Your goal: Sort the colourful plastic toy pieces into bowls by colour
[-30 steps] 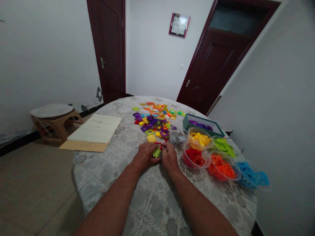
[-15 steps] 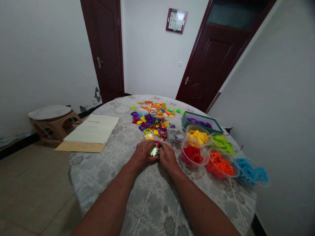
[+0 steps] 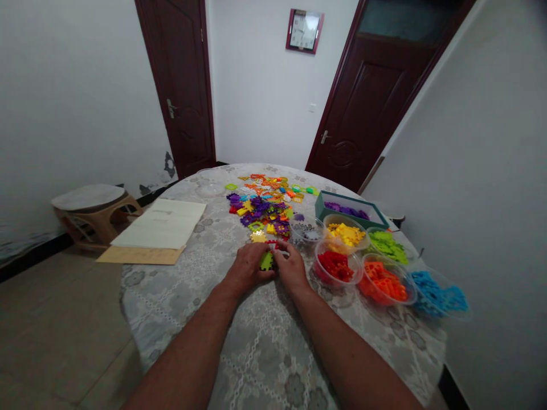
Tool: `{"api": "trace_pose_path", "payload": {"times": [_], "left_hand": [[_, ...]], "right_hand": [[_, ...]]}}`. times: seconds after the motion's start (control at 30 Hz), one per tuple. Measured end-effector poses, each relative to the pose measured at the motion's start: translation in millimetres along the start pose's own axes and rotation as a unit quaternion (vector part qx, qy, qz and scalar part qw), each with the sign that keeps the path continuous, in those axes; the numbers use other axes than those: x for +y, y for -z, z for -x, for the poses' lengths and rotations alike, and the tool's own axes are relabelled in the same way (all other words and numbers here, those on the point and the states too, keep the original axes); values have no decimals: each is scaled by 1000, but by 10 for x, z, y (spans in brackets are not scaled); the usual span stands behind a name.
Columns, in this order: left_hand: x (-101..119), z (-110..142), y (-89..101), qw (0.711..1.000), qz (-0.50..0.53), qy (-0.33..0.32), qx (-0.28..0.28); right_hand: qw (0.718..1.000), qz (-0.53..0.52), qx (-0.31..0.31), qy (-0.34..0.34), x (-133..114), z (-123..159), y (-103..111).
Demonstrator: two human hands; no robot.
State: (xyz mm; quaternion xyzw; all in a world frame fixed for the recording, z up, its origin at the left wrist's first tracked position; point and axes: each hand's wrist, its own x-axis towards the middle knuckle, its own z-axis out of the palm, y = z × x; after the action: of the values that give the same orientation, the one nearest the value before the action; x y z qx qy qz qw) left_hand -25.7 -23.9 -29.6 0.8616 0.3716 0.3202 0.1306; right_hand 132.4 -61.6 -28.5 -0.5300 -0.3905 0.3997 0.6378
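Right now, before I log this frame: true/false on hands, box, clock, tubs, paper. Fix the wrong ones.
1. The lime-green piece is between the left hand and right hand. True.
2. The teal box holds orange pieces. False: purple pieces.
3. The wall clock hangs between two doors. True.
4. The blue pieces sit left of the red pieces. False: they sit right.
5. The cream paper overlaps a tan sheet. True.

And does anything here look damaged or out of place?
Yes: low on the left wall, beside the left-hand door, dark ragged patches look chipped or peeled, unlike the paler surface above.
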Motion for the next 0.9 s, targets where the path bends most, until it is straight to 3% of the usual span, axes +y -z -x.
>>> {"api": "trace_pose_path", "payload": {"times": [0.17, 0.37, 0.47, 0.63, 0.9], "left_hand": [[-20, -11, 6, 1000, 6, 7, -6], [-28, -5, 53, 997, 68, 29, -2], [-45, 1, 71, 992, 116, 54, 6], [-76, -23, 71, 983, 148, 73, 86], [5, -36, 87, 980, 166, 78, 75]], "right_hand": [[996, -67, 15, -54, -11, -24, -15], [980, -153, -17, -123, -167, 46, -39], [975, -175, -28, -131, -225, 97, -68], [960, -246, -36, -128, -264, 134, -123], [949, -284, -51, -124, -344, 180, -126]]}}
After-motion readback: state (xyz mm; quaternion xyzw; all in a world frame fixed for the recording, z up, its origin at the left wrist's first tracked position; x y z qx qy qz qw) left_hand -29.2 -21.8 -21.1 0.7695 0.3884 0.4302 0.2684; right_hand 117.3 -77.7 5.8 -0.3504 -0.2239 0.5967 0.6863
